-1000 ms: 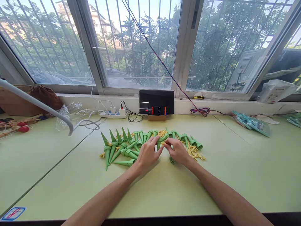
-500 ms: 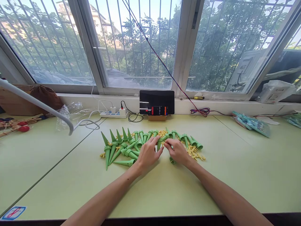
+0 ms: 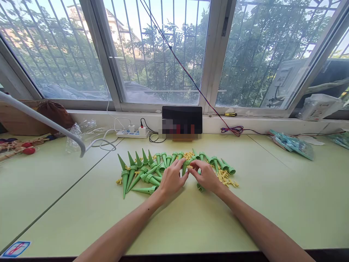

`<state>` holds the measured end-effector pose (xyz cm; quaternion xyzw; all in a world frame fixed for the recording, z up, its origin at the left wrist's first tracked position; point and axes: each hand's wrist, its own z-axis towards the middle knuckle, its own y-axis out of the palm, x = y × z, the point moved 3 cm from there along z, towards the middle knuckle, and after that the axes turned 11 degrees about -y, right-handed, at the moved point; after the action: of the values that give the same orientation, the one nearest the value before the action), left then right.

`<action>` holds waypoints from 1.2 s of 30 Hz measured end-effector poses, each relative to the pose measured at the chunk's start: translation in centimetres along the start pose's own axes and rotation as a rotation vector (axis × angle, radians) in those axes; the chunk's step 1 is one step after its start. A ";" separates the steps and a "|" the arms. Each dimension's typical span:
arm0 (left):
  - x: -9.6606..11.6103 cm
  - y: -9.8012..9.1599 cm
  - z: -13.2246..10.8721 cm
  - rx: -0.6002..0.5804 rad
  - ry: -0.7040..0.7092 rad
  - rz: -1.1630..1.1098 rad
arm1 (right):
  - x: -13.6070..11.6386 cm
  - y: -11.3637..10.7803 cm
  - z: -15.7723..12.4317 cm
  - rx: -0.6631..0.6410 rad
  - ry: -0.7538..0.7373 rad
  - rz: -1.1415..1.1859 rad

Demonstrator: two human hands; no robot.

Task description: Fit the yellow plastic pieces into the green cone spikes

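My left hand [image 3: 172, 178] is closed around a green plastic watering spike [image 3: 184, 166], whose pointed end is turned down. Close against it, my right hand [image 3: 204, 175] pinches a small yellow plastic piece [image 3: 190, 167] between thumb and fingertips; whether the piece touches the spike is too small to tell. Several more green spikes [image 3: 144, 174] lie to the left of my hands, some standing on their caps. Another group of spikes [image 3: 223, 164] lies on the right. A green cap end [image 3: 200, 187] shows partly below my right hand.
Loose yellow T-shaped pieces [image 3: 225, 179] are scattered to the right, with a further pile [image 3: 188, 155] behind my hands. A dark tablet [image 3: 182, 118] leans at the sill. A power strip [image 3: 132, 134], white cables and teal packets [image 3: 291, 143] lie along the back of the table [image 3: 174, 233].
My right fingertips have shifted slightly left with the yellow piece, closer to the spike. My left hand stays nearly in place.
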<state>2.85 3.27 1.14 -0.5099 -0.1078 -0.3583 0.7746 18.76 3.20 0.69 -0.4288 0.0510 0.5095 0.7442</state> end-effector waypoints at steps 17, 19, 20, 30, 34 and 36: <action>-0.1 -0.1 0.0 -0.026 0.046 -0.085 | 0.5 -0.6 -0.1 0.181 0.086 0.022; 0.0 0.1 -0.1 -0.068 0.058 -0.088 | 0.4 -0.7 -0.1 0.178 0.088 0.016; 0.1 0.2 -0.2 -0.081 0.067 -0.088 | 0.3 -0.7 -0.1 0.178 0.087 0.012; 0.3 0.0 -0.2 -0.022 0.087 -0.115 | 0.6 -0.3 -0.2 0.163 0.074 0.036; 0.2 -0.3 -0.2 0.040 0.102 -0.068 | 0.8 -0.5 0.0 0.217 0.096 0.029; 0.0 -0.5 0.0 0.077 0.109 -0.048 | 0.8 -0.5 0.1 0.203 0.091 0.018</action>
<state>2.52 3.11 1.53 -0.4565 -0.0914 -0.3997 0.7896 19.48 3.83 0.66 -0.3735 0.1401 0.4882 0.7762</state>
